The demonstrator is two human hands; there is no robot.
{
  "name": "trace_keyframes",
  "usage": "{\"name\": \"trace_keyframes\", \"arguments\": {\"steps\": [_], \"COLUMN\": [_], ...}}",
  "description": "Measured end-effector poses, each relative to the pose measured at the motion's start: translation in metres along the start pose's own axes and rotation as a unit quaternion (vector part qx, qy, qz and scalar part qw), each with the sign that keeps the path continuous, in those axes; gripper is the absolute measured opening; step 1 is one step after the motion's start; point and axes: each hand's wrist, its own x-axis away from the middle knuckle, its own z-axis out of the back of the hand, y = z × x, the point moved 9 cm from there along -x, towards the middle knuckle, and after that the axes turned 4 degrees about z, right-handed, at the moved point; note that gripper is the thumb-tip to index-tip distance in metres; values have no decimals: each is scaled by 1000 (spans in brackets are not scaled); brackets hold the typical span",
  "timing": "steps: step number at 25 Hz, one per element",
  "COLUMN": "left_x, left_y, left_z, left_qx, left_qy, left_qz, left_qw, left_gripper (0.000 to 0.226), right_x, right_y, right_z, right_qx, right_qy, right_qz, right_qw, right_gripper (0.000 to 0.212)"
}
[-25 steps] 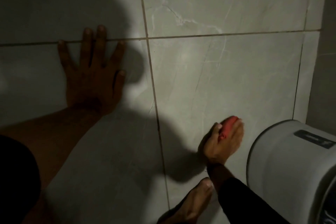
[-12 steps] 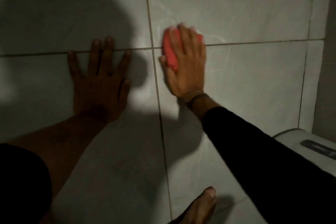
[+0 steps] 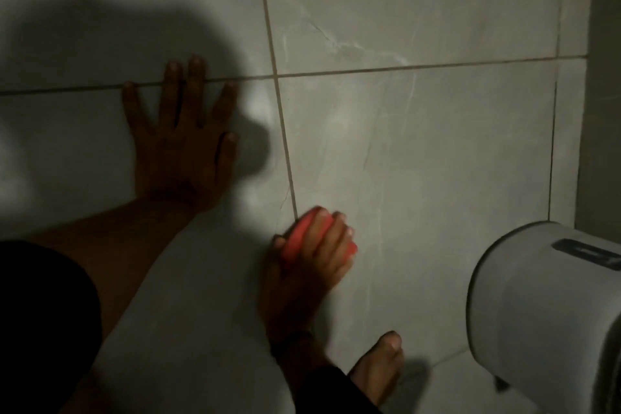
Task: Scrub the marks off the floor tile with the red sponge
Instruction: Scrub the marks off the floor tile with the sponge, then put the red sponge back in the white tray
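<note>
The red sponge (image 3: 299, 239) lies pressed flat on the grey marbled floor tile (image 3: 420, 151), close to the vertical grout line. My right hand (image 3: 309, 265) covers most of it, fingers curled over its top, so only its left and right edges show. In shadow to the left, my left hand (image 3: 183, 141) rests flat on the neighbouring tile with fingers spread and fingertips over the horizontal grout line, holding nothing. Pale streaks run across the far tile (image 3: 363, 50).
A white rounded plastic appliance (image 3: 544, 319) stands at the lower right. A bare foot (image 3: 379, 370) is planted just below my right wrist. A wall (image 3: 601, 77) rises along the right edge. A large shadow darkens the left tiles.
My right hand has slid the sponge from the grout crossing at the far tile back toward me, down along the vertical grout line. The left hand has stayed planted.
</note>
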Motion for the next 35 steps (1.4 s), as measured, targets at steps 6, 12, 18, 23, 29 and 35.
{"name": "trace_keyframes", "arguments": {"steps": [6,12,18,23,29,35], "left_x": [0,48,116,159,182,206], "left_y": [11,141,350,492,596,699], "left_z": [14,91,227,306,318,264], "left_qx": [-9,315,468,371,250,59], "left_qy": [-113,-423,-502,-528,-466,-392], "left_qz": [1,134,182,12,-138,-242], "left_qw": [994,839,704,764,838,886], "left_gripper": [70,53,28,27,35,38], "right_x": [-118,-63,12,77,85,61], "right_y": [-37,42,202,337,440,539], "right_z": [53,150,315,388,410,342], "right_qx": [-327,-755,-816,-818,-669,-567], "right_qy": [-99,-178,-65,50,139,33], "right_qz": [106,-358,-412,-423,-480,-554], "right_qw": [934,520,399,387,551,608], "right_gripper": [63,52,58,45,25,43]}}
